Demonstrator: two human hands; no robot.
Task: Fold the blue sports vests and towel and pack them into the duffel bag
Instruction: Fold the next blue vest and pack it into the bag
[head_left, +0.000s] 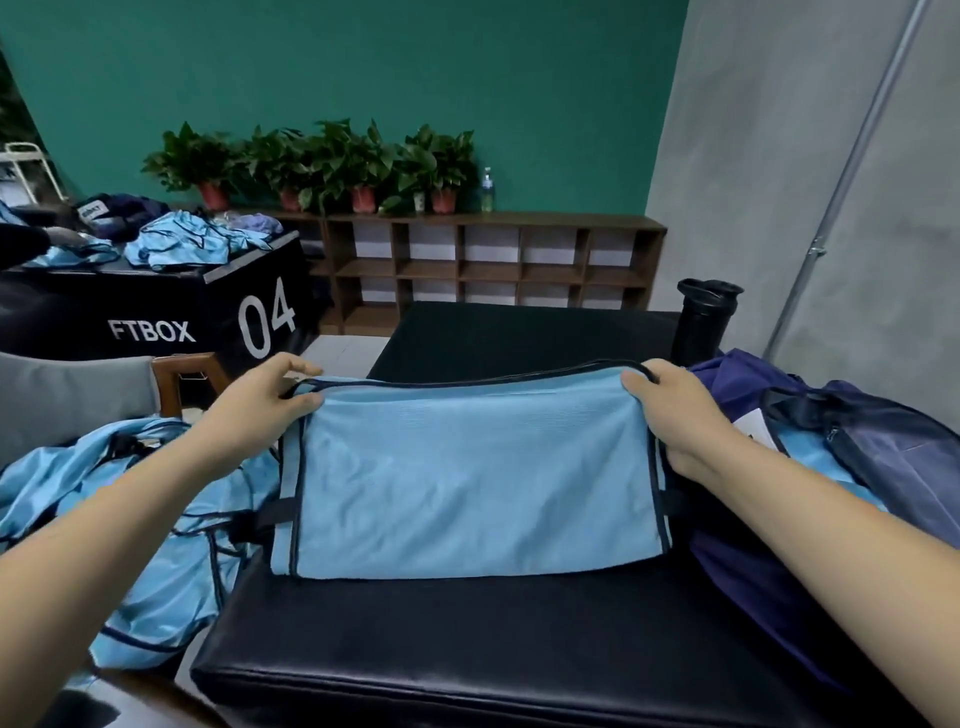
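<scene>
While both hands hold its top corners, the folded light-blue mesh sports vest with dark trim lies flat at the centre of the frame on a black padded bench. The left hand pinches the upper-left corner between thumb and fingers; the right hand curls round the upper-right edge. A navy fabric duffel bag sits at the right, and a heap of unfolded light-blue vests at the lower left.

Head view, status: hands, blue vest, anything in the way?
Left hand, right hand grip far corners of folded light-blue mesh vest on black padded bench. Navy fabric duffel bag open at right. Nothing between.
</scene>
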